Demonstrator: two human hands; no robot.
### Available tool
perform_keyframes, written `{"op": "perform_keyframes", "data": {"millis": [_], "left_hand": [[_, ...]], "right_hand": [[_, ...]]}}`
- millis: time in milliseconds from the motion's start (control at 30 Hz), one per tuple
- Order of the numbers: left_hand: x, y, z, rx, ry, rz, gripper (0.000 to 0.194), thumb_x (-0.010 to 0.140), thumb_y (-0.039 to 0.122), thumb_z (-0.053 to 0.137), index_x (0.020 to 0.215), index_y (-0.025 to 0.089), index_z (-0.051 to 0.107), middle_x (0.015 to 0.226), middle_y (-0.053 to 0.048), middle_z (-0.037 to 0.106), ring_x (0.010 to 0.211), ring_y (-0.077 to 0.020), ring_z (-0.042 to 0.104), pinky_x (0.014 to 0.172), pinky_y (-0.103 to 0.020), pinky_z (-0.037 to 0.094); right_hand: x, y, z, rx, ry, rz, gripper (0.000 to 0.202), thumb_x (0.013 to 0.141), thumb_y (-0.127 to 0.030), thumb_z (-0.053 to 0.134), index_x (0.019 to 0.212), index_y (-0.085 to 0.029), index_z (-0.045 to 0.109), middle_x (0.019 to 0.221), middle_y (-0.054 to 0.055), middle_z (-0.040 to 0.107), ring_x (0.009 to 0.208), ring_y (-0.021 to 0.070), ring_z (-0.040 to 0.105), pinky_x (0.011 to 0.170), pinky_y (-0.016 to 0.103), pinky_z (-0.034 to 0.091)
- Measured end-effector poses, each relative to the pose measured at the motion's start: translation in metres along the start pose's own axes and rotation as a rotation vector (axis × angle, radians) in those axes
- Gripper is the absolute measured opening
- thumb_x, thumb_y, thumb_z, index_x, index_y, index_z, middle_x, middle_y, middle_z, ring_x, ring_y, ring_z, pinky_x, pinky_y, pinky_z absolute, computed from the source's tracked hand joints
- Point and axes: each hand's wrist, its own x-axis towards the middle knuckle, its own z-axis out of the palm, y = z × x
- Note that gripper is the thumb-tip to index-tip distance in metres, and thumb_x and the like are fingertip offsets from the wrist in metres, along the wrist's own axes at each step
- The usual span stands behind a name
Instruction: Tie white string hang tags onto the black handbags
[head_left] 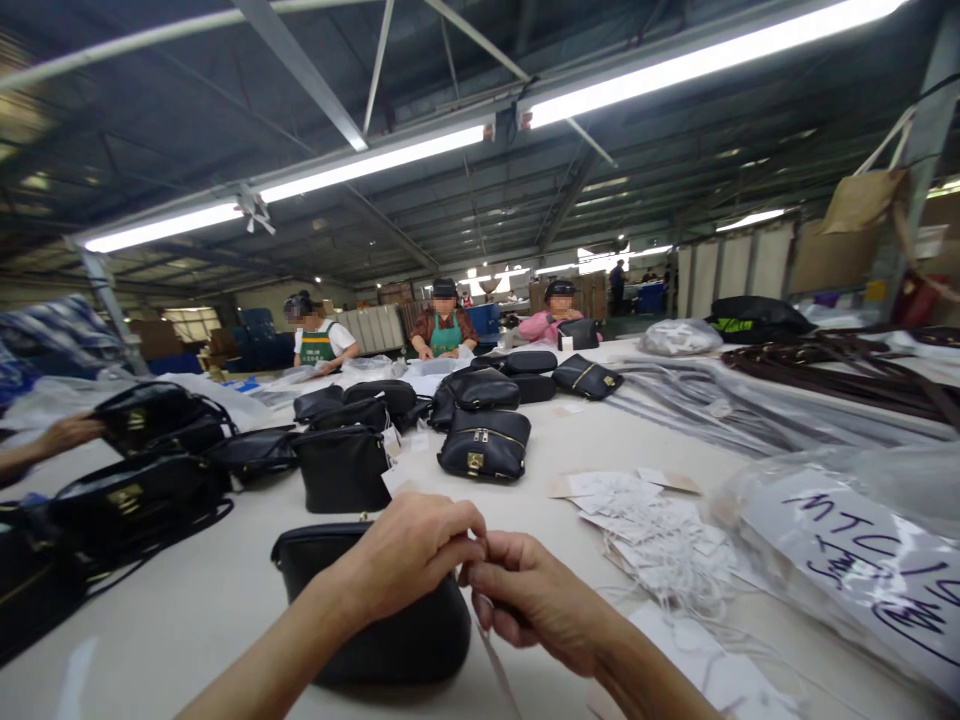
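A black handbag [397, 640] stands on the white table right in front of me, partly covered by my left forearm. My left hand [412, 545] is closed in a pinch just above the bag's right top corner. Meeting it fingertip to fingertip, my right hand [525, 595] is also closed in a pinch. What the fingers hold is too small and hidden to make out. A thin pale strip runs down below my right hand. To the right lies a loose pile of white string tags [652, 530].
Several black bags [484, 445] fill the middle and left of the table. A clear plastic bag with handwriting [847, 560] lies at right, near grey and dark brown straps [847, 375]. At left a co-worker's hand [71, 432] touches a bag; other people sit across the table.
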Motion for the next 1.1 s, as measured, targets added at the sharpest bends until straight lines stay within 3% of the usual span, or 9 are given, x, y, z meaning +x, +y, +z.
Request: {"op": "perform_keyframes", "data": {"millis": [67,133,200,267,367,600,1100], "left_hand": [[-0.001,-0.002,-0.002,0.026,0.010,-0.029,0.010,0.089,0.021,0.062,0.097,0.018,0.068,0.096,-0.005,0.071,0.092,-0.0210,0.065,0.081,-0.029,0.045],[-0.005,-0.007,-0.004,0.077,-0.052,-0.092,0.032,0.079,0.028,0.075,0.108,0.017,0.065,0.110,-0.009,0.068,0.105,-0.0275,0.060,0.090,-0.037,0.044],[-0.011,-0.014,-0.004,0.127,-0.152,-0.166,0.043,0.071,0.030,0.081,0.110,0.019,0.064,0.112,-0.008,0.067,0.105,-0.0300,0.060,0.088,-0.039,0.045],[-0.018,-0.018,0.000,0.144,-0.185,-0.218,0.033,0.075,0.026,0.074,0.105,0.020,0.062,0.106,-0.006,0.067,0.098,-0.0276,0.062,0.082,-0.037,0.046],[-0.028,-0.017,0.008,0.122,-0.101,-0.225,0.019,0.079,0.020,0.062,0.097,0.021,0.058,0.097,-0.003,0.066,0.090,-0.0236,0.062,0.077,-0.034,0.044],[-0.040,-0.013,0.021,0.108,0.044,-0.176,0.016,0.071,0.016,0.053,0.086,0.022,0.054,0.081,-0.001,0.063,0.076,-0.0226,0.059,0.066,-0.032,0.037],[-0.061,-0.010,0.032,0.192,0.236,0.041,0.012,0.076,0.014,0.051,0.084,0.023,0.053,0.075,-0.001,0.062,0.066,-0.0216,0.059,0.058,-0.031,0.038]], "right_hand": [[0.000,0.000,-0.001,-0.063,0.035,-0.008,0.032,0.074,-0.048,0.070,0.077,-0.018,0.059,0.047,-0.008,0.055,0.033,0.0023,0.032,0.035,0.020,0.013],[0.001,0.001,-0.002,-0.142,0.083,0.001,0.033,0.074,-0.050,0.066,0.074,-0.018,0.059,0.043,-0.010,0.051,0.032,0.0022,0.029,0.035,0.020,0.013],[0.004,0.004,-0.004,-0.193,0.111,0.012,0.030,0.074,-0.047,0.063,0.072,-0.018,0.059,0.040,-0.010,0.048,0.031,0.0026,0.027,0.034,0.020,0.013],[0.008,0.009,-0.003,-0.205,0.101,0.027,0.026,0.077,-0.043,0.060,0.071,-0.018,0.058,0.037,-0.011,0.047,0.029,0.0032,0.026,0.034,0.021,0.013],[0.011,0.015,0.001,-0.203,0.075,0.058,0.019,0.080,-0.034,0.055,0.068,-0.019,0.056,0.035,-0.011,0.047,0.028,0.0036,0.026,0.033,0.021,0.016],[0.005,0.014,0.009,-0.176,-0.032,0.173,0.014,0.075,-0.018,0.051,0.064,-0.019,0.060,0.037,-0.009,0.052,0.027,0.0045,0.033,0.031,0.019,0.018],[0.007,0.021,0.019,-0.045,-0.039,0.163,0.011,0.068,-0.024,0.055,0.062,-0.018,0.062,0.039,-0.007,0.056,0.026,0.0039,0.036,0.026,0.015,0.020]]}}
